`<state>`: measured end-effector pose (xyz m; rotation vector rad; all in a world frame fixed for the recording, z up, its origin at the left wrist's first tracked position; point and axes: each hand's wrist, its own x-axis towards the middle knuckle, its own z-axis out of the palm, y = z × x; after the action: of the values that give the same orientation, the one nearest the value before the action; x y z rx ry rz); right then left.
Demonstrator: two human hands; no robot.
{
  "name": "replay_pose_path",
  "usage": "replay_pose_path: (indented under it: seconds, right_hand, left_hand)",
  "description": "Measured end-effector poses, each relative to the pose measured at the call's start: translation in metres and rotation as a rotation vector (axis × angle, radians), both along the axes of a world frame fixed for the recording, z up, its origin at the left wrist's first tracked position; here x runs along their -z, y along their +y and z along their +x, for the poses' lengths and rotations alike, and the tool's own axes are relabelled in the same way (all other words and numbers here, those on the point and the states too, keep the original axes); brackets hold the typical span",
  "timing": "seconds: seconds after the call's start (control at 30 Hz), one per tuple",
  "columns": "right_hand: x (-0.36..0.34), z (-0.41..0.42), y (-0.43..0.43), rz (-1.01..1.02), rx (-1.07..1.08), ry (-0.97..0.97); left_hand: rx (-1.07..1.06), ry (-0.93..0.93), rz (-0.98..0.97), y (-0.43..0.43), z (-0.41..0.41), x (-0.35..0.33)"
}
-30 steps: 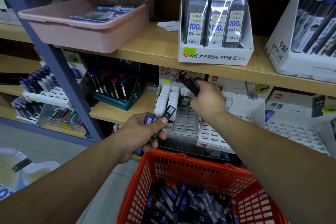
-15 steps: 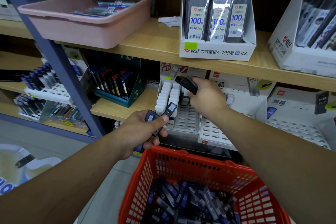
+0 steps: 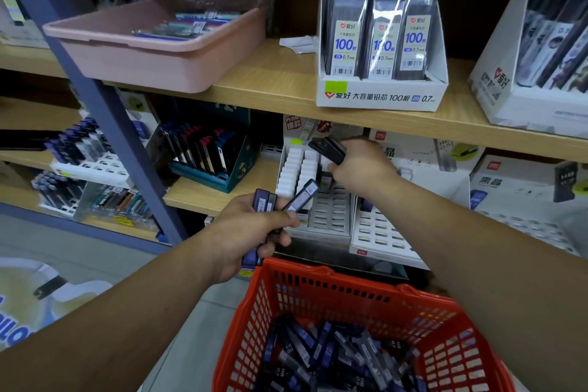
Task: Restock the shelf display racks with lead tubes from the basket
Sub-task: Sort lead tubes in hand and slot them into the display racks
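I have the left hand [image 3: 251,229] low in front of the shelving, its grip curled round a bunch of tubes [image 3: 300,197]. The thumb lies across them and one tube sticks up at a slant toward the racks. The right hand [image 3: 359,165] is reaching in under the upper shelf [image 3: 270,79], above the back of the white rack [image 3: 331,216]. Its grip pinches a dark tube [image 3: 327,148] that points up and to the left. I cannot tell whether it holds one tube or a pair.

The white rack stands on the lower shelf [image 3: 203,194]. White pieces fill its two left columns and the slots in front are bare. A second rack [image 3: 378,232] sits just beside it on the right.

The red basket [image 3: 318,277] is below both hands, close to me, with a heap of loose tubes [image 3: 324,353] in its bottom, dark and blue, lying every way.

On the upper shelf a pink tray [image 3: 152,54] holds a few pens, and a white carton [image 3: 381,95] to its right holds three tall packs marked 100. On the lower shelf, left of the white rack, is a teal box [image 3: 210,178] of dark cases.
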<state>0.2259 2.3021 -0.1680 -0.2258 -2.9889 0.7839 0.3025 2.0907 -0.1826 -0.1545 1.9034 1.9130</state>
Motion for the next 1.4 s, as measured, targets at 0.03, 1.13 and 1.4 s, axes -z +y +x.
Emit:
replay_pose_path:
  seconds: [0.03, 1.13, 1.4]
  right_hand:
    - [-0.001, 0.000, 0.000, -0.002, -0.009, -0.033]
    - [-0.011, 0.134, 0.112, -1.041, 0.237, -0.023]
    - [-0.009, 0.104, 0.121, -0.627, 0.214, 0.298]
  left_hand:
    - [-0.002, 0.006, -0.006, -0.001, 0.001, -0.001]
    - [0.347, 0.152, -0.171, 0.108, 0.017, -0.013]
    - [0.262, 0.162, -0.330, 0.115, 0.012, 0.013]
